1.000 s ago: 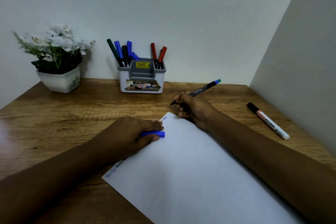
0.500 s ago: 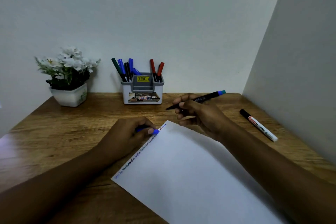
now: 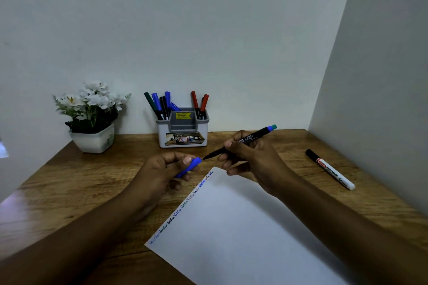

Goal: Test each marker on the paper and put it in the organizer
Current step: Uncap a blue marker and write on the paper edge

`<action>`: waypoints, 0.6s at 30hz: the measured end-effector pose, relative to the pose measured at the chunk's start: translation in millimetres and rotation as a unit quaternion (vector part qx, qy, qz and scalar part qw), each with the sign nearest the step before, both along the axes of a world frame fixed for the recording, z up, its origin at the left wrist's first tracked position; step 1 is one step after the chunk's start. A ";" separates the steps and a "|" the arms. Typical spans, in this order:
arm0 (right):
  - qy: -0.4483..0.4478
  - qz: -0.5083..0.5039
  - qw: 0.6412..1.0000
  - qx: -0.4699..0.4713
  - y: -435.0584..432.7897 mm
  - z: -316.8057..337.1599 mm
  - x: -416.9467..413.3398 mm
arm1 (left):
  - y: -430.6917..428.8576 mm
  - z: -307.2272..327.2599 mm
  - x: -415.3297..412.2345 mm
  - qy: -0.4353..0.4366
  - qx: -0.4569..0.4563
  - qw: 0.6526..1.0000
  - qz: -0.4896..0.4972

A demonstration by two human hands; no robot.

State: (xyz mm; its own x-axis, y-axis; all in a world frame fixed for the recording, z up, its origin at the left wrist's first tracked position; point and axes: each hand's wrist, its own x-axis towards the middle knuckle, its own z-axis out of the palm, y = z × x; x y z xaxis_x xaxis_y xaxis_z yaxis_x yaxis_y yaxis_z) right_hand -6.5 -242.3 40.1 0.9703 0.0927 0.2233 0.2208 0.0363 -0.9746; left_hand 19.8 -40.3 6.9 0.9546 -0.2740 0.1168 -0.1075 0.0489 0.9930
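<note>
While the left hand (image 3: 162,170) grips a blue cap (image 3: 188,165), the right hand (image 3: 251,157) holds the marker (image 3: 240,142) (tip at the cap's mouth); both above the paper (image 3: 243,233).

Home desk corner: organizer (image 3: 183,132), potted flowers (image 3: 92,118).

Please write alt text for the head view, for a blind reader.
The right hand points the tip of a black marker at the blue cap held by the left hand, near the paper; an organizer stands behind.
</note>
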 end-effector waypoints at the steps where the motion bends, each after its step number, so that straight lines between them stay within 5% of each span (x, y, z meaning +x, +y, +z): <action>1: -0.001 -0.001 1.000 -0.004 0.2 -0.4 -0.2 | 0.3 0.5 -0.5 0.006 -0.005 1.000 -0.003; 11: -0.039 0.047 0.993 -0.103 11.5 -10.0 -2.8 | -3.5 5.4 -6.7 0.059 -0.026 0.997 -0.045; 18: -0.008 0.040 0.999 0.005 6.5 -10.2 2.0 | 1.5 11.5 -4.3 0.147 -0.170 0.971 -0.085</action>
